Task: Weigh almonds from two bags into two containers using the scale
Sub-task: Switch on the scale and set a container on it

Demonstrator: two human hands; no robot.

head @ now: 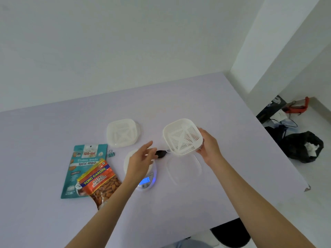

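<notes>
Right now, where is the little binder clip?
In the head view, the binder clip lies on the table, left of centre, beside the teal almond bag's top right corner.

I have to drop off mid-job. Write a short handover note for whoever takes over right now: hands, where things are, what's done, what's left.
Right hand holds the white strainer basket, tilted, above the table.
Left hand is open and empty, hovering over the scale, whose display is lit.
The clear container sits right of the scale; the second container sits behind it.
The teal roasted almonds bag and orange salted almonds bag lie left of the scale, overlapping.
A black-headed tool lies behind the scale.
Done: no almonds visible in either container.
Left: weigh both portions.
</notes>
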